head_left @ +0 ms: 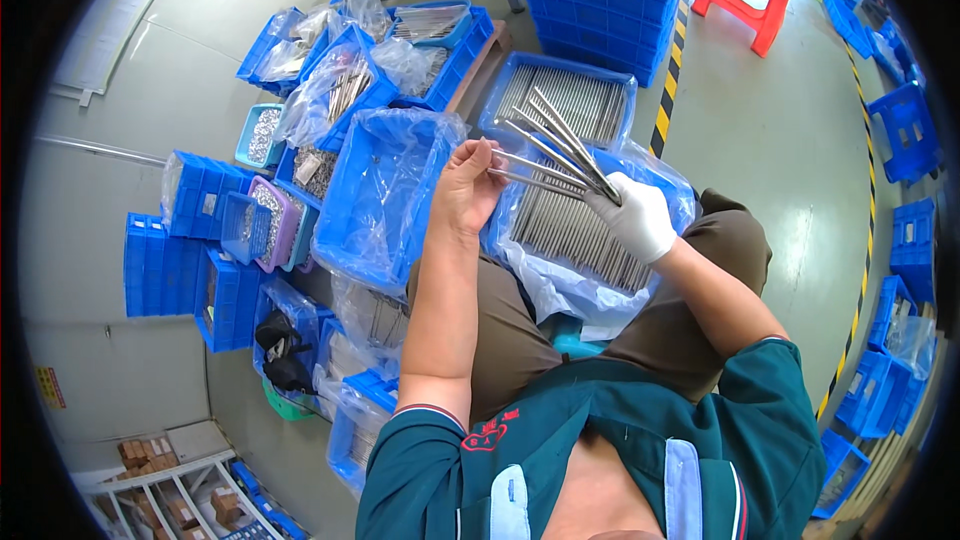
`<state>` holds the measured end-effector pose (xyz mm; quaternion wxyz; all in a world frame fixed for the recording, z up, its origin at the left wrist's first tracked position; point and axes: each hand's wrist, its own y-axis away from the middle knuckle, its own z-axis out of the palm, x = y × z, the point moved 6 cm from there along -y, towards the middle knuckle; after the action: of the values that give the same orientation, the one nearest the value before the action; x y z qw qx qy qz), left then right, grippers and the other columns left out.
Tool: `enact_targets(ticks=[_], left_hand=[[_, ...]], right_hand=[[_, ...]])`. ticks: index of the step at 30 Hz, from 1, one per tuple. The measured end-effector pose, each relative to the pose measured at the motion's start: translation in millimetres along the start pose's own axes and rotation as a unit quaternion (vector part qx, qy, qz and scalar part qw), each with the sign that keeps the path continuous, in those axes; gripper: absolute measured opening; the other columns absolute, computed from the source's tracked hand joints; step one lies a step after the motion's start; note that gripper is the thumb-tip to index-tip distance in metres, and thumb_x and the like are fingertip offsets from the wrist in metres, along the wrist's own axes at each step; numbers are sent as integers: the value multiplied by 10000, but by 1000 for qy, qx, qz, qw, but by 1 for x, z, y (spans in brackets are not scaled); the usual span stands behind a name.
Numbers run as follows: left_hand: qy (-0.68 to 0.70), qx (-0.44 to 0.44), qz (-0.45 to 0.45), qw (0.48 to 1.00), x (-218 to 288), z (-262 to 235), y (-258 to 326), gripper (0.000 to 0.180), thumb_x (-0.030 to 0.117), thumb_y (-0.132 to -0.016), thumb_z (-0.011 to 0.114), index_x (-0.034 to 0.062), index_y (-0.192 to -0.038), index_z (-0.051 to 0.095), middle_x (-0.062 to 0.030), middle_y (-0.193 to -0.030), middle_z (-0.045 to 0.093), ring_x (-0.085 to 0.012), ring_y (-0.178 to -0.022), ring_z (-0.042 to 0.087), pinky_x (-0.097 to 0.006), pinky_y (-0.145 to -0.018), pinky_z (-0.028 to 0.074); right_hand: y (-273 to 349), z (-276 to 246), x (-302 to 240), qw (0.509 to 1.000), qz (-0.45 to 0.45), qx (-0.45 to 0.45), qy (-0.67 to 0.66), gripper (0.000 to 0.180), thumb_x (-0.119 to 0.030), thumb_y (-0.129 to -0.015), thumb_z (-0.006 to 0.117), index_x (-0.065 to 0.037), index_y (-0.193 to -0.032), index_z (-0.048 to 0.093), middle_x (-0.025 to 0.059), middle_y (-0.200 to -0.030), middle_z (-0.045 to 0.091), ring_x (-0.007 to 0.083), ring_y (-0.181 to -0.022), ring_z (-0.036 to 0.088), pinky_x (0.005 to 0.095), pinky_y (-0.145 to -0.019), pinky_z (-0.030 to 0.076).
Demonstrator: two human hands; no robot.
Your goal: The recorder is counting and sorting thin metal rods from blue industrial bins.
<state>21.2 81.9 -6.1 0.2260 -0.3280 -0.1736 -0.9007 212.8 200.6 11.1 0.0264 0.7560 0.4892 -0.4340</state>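
Grey floor, blue bins around; gloved right hand fingers clench fanned metal rods; bare left hand fingers pinch one tip—draw it straight out.

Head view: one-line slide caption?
White-gloved right hand fans a bundle of long thin metal rods; bare left hand pinches one rod's end above plastic-lined blue plastic crates.

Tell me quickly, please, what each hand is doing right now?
Left hand: bare, fingers pinched on the end of one metal rod.
Right hand: white-gloved, closed around a fanned bundle of metal rods.
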Motion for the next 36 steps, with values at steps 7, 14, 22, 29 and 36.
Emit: enact_targets(ticks=[7, 14, 22, 29, 36], left_hand=[[34, 32, 3, 999, 0, -6, -1, 159, 181, -855, 618, 30, -904, 629, -47, -717, 592, -167, -708, 542, -307, -689, 442], [77, -35, -64, 994, -5, 8, 3, 136, 152, -856, 612, 39, -929, 625, -27, -725, 588, -147, -730, 543, -315, -689, 441], [-84, 61, 38, 994, -1, 4, 4, 171, 174, -841, 642, 24, -923, 633, -14, -744, 621, -108, -717, 566, -225, -665, 415], [-274, 60, 68, 957, 8, 14, 8, 145, 144, -832, 659, 18, -903, 654, -33, -825, 645, -92, -723, 583, -195, -679, 439], [-293, 156, 162, 929, 34, -8, 12, 131, 109, -803, 681, 9, -882, 653, -16, -760, 633, -76, -676, 565, -199, -663, 440]], right_hand=[[-3, 0, -4, 1000, 10, 0, 2, 200, -257, -794, 668, -79, -781, 577, 138, -612, 572, 321, -564, 588, 372, -506, 462], [-2, -6, -6, 1000, -13, 11, 3, 201, -253, -793, 669, -74, -774, 577, 135, -606, 570, 315, -556, 587, 367, -499, 461], [-3, -3, -2, 1000, 2, 10, 20, 201, -248, -792, 670, -72, -773, 576, 141, -611, 572, 316, -564, 592, 367, -505, 464], [-2, -2, 0, 1000, 3, 3, 0, 213, -265, -799, 664, -69, -789, 582, 145, -623, 575, 329, -574, 588, 371, -515, 465], [-3, 1, 9, 993, 76, -67, -59, 227, -269, -818, 644, -47, -829, 596, 166, -654, 577, 310, -602, 591, 351, -559, 468]])
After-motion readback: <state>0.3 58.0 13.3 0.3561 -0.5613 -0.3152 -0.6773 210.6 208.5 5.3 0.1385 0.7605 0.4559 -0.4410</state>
